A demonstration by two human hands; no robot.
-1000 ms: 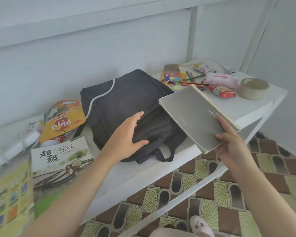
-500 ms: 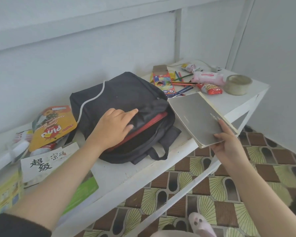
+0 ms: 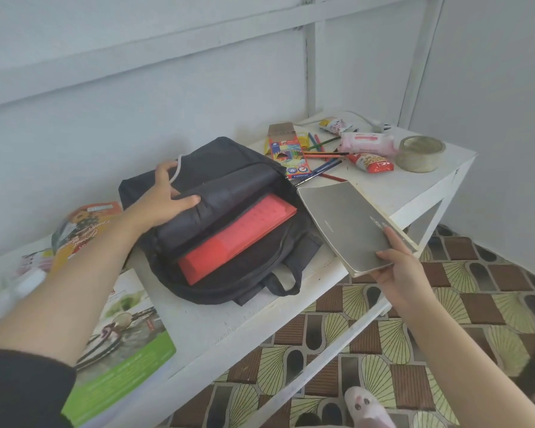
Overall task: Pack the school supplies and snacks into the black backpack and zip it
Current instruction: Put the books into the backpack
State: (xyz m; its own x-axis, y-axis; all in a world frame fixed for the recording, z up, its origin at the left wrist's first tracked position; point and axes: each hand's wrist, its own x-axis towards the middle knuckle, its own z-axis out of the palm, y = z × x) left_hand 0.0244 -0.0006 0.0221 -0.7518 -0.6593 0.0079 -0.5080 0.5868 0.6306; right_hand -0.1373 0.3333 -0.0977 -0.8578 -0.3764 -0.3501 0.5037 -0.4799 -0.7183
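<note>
1. The black backpack [image 3: 229, 162] lies flat on the white surface [image 3: 229, 322]. Its long axis runs from near-right to far-left. The unzipped main opening and the top carry loop face you and the right.
2. Your left hand [image 3: 161, 196] grips the backpack's upper panel. The fingers [image 3: 164, 169] are curled over its far side and the thumb is hooked on the front edge, so the mouth gapes.
3. A red book [image 3: 238, 236] sits inside the opening, its long axis parallel to the mouth. Its far-right corner pokes out.
4. Your right hand [image 3: 399, 273] pinches the near corner of the grey notebook [image 3: 349, 223], with fingers [image 3: 391, 239] flat on the cover. The thumb is hidden beneath.
5. The notebook is just right of the backpack's mouth. It is tilted, with its long axis running from your hand up-left, and its far corner points at the opening. You cannot tell whether it touches the bag or the surface.
6. Behind and right of the backpack are a pencil box [image 3: 291, 156], loose pencils [image 3: 325, 156], a pink wipes pack [image 3: 368, 142], a red snack packet [image 3: 372, 162] and a tape roll [image 3: 419, 152].
7. Left of the backpack is an orange snack pack [image 3: 84, 230]. Near-left of it is a green-edged book [image 3: 127, 335].
</note>
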